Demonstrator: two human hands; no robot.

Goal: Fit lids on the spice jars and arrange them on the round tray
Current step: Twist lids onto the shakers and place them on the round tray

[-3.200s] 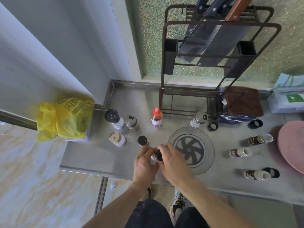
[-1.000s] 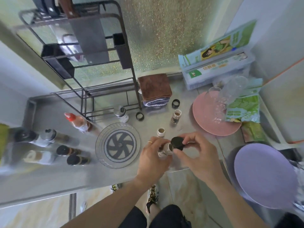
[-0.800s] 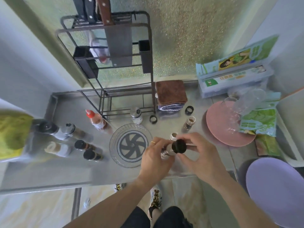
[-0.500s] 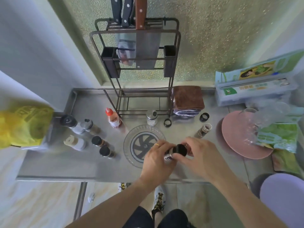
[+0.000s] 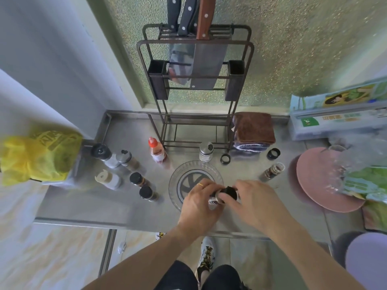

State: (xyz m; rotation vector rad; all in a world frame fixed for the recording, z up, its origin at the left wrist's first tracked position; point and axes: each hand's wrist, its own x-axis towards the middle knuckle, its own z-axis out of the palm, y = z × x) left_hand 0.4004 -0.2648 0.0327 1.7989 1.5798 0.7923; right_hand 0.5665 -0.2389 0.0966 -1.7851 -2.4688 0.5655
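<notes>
My left hand (image 5: 198,203) grips a small spice jar (image 5: 214,199) just above the near right edge of the clear round tray (image 5: 178,173). The fingers of my right hand (image 5: 254,200) curl round a black lid (image 5: 230,191) that sits on the jar's mouth. An open jar (image 5: 272,172) lies tilted to the right of the tray. Two loose black lids (image 5: 225,159) (image 5: 273,153) lie near the brown towel. Left of the tray stand two black-lidded jars (image 5: 139,179) (image 5: 147,193).
A knife rack (image 5: 195,84) stands at the back, with a red-capped bottle (image 5: 156,150) and a shaker (image 5: 206,151) before it. Larger shakers (image 5: 114,160) and a yellow bag (image 5: 37,155) lie left. A pink plate (image 5: 322,181) and packages sit right.
The view swung from the right side of the counter back to the centre. My hands carried the jar leftward to the tray's edge, the lid going from above the mouth onto it.
</notes>
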